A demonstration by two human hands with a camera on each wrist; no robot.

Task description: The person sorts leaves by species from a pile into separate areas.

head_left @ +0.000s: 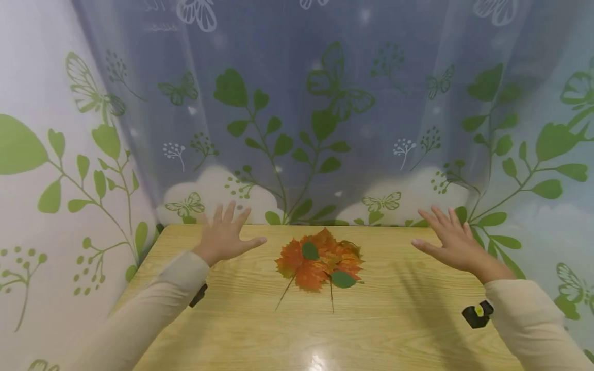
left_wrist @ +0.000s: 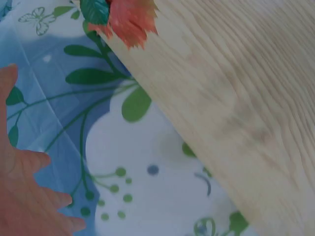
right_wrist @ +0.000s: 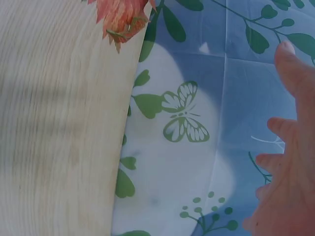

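A cluster of orange-red artificial maple leaves [head_left: 308, 275] lies near the far edge of the table, two thin stems pointing toward the person. Two smaller green leaves, one on top [head_left: 310, 251] and one at the lower right [head_left: 343, 280], rest on it. To the left of the cluster, the left hand [head_left: 225, 236] is raised above the table with fingers spread and nothing in it. On the other side the right hand [head_left: 449, 242] is held up likewise, fingers spread and bare. Both wrist views show part of the orange leaves at the top, apart from the fingers.
The light wooden table [head_left: 232, 319] ends just behind the leaves. A curtain [head_left: 287, 129] with green plants and butterflies hangs behind it and along both sides. A black wrist mount [head_left: 478, 314] shows under the right sleeve.
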